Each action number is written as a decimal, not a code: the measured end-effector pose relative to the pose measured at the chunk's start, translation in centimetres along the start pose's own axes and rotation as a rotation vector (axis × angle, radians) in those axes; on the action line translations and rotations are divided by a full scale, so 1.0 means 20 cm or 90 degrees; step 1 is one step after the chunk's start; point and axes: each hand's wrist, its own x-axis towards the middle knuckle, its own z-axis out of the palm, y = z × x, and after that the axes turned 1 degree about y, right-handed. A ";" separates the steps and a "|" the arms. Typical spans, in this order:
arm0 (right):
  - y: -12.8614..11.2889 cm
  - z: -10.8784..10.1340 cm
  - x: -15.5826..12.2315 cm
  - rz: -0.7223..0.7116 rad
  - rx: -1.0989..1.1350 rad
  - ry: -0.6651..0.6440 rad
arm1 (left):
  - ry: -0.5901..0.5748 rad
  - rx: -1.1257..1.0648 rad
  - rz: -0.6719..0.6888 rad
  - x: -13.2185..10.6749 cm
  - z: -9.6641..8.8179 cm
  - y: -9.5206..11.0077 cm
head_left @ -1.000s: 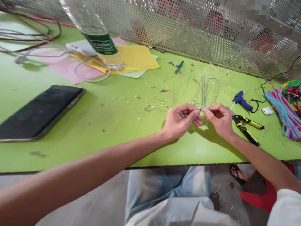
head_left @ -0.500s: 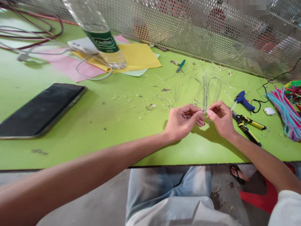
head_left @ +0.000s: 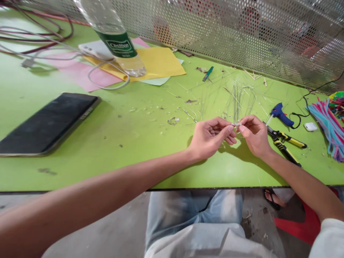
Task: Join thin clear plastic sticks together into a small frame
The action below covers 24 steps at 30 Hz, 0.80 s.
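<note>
Between my two hands a short piece of thin silvery wire is held, just above the green table. My left hand pinches its left end between thumb and forefinger, the other fingers loosely curled. At the right end, my right hand pinches with thumb and forefinger. Behind the hands lie several loose thin wires. Close to my right hand are pliers with yellow and black handles and a blue glue gun. How the wire is shaped inside the fingertips is hidden.
On the left lie a black tablet-like device and a white cable. A water bottle stands on coloured paper. A green-handled cutter, white earbud case and pipe cleaners lie rightward. A perforated metal screen borders the back.
The fingertips are slightly further apart, and more of the silvery wire shows between them. The whole view has shifted a little; the other things keep their places.
</note>
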 end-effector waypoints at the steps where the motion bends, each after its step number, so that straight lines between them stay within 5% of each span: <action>1: 0.00 0.00 0.00 0.003 0.016 -0.005 | 0.000 0.001 0.002 0.00 0.00 0.00; 9: -0.05 0.01 0.02 0.099 0.113 0.009 | -0.010 -0.008 -0.007 0.01 -0.01 0.00; 16: -0.09 -0.02 0.05 0.251 0.182 -0.092 | -0.051 -0.010 -0.022 0.01 -0.02 0.01; 24: -0.11 -0.02 0.04 0.257 0.171 -0.123 | -0.055 -0.010 -0.021 0.01 -0.02 0.01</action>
